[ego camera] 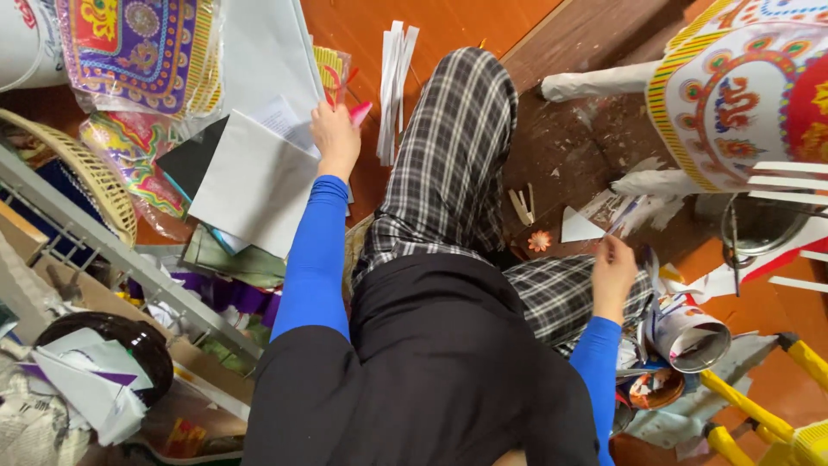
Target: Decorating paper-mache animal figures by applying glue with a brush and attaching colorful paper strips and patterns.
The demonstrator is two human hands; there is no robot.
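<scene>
Up at the top of the view, the left hand (335, 136) reaches out over a heap of white paper sheets (254, 177), its fingers closed around a pair of pink-handled scissors (352, 102) (only the handle loops and a pink tip show past the knuckles). Lower right, the right hand (613, 274) rests beside the knee with its fingers pinched on a thin stick (623, 217) that slants up toward scraps on the floor; what the stick is I cannot tell. Between both blue sleeves lie the checked trouser legs (448, 164). Just beyond the scissors, a bundle of white paper strips (394, 86) lies on the orange floor. A small white paper triangle (580, 228) and a tiny orange paper flower (540, 241) sit near the right hand. A woven basket (95, 177) stands far left.
</scene>
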